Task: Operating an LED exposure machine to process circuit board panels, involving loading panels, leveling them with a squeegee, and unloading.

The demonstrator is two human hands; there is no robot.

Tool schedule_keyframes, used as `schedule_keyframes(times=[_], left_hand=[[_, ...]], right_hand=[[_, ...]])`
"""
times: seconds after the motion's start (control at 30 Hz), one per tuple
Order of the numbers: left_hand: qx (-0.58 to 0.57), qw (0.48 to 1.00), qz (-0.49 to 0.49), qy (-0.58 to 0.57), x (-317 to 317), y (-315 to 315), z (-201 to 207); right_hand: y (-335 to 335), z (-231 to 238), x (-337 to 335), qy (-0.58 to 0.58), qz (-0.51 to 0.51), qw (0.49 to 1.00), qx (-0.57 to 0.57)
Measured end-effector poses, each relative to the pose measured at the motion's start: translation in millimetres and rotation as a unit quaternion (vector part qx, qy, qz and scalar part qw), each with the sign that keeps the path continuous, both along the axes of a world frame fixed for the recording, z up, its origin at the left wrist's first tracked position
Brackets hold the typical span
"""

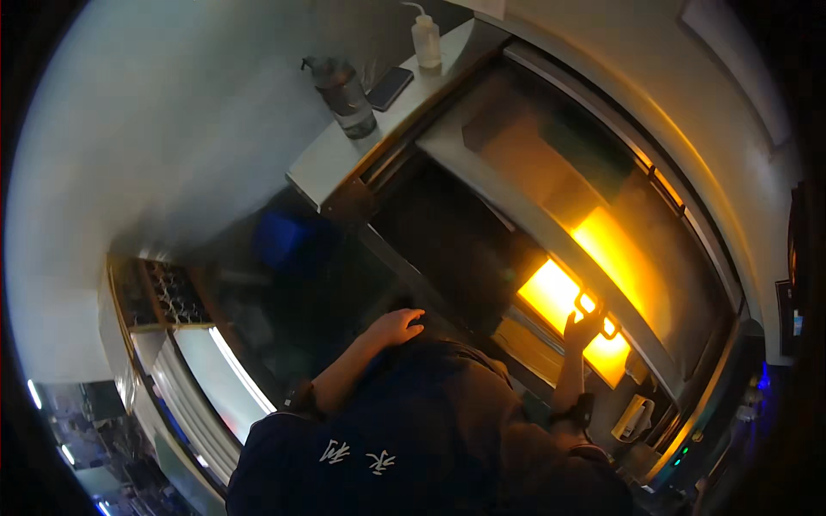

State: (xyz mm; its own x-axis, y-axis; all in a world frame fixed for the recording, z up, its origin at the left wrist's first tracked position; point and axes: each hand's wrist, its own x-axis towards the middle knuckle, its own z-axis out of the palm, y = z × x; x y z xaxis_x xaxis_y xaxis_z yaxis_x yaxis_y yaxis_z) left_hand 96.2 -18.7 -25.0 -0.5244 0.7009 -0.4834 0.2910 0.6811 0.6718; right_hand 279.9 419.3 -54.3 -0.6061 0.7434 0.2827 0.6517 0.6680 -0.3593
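My right hand (pixel 582 334) is dark against a glowing yellow lit panel (pixel 547 290) under the raised cover of a machine. Its fingers close on a small dark piece with two loop-like openings (pixel 586 302), through which the light shines. Glare hides the exact grip and the kind of piece. My left hand (pixel 396 328) hangs in front of my body, fingers partly stretched and apart, holding nothing. Beside the lit panel, the slanted cover (pixel 516 198) spans the machine and mirrors the yellow glow.
On a pale ledge (pixel 323 163) stand a dark-topped clear bottle (pixel 346 99), a phone (pixel 390 89) and a white squeeze bottle (pixel 426 41). A blue object (pixel 284 239) sits in shadow at the left. A rack (pixel 176 292) with a lit white panel stands farther left. A pale object (pixel 633 419) lies right of my right forearm.
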Motion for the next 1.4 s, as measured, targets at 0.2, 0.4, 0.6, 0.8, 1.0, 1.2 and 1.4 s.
schedule_keyframes(times=[0.2, 0.4, 0.6, 0.8, 1.0, 1.2, 1.4], left_hand=[[-0.024, 0.994, -0.102, 0.014, -89.5, -79.0, -8.8], [0.008, 0.992, -0.114, -0.061, -144.6, -102.2, -2.2], [-0.023, 0.942, -0.297, -0.157, -147.4, -53.3, -19.8], [0.290, 0.877, -0.135, -0.358, -123.7, 30.9, 81.7], [0.602, 0.678, -0.091, -0.412, -108.8, 98.9, 164.1], [0.658, 0.636, -0.012, -0.403, -117.1, 129.9, 226.6], [0.670, 0.669, -0.005, -0.323, -126.6, 154.5, 270.5]], right_hand=[[-90.0, -25.2, 32.4, -0.251, -0.149, 0.956, 0.026], [-124.8, -38.2, 74.7, -0.298, -0.194, 0.910, -0.213], [-198.6, 26.4, 113.5, -0.250, -0.215, 0.909, -0.255], [-212.5, 257.5, 56.9, -0.298, -0.295, 0.902, -0.101], [-225.7, 253.8, 25.3, 0.139, -0.211, 0.920, 0.299], [-218.9, 122.2, -48.0, -0.089, 0.069, 0.989, -0.095], [-96.8, 19.5, -57.4, -0.139, 0.127, 0.982, -0.016]])
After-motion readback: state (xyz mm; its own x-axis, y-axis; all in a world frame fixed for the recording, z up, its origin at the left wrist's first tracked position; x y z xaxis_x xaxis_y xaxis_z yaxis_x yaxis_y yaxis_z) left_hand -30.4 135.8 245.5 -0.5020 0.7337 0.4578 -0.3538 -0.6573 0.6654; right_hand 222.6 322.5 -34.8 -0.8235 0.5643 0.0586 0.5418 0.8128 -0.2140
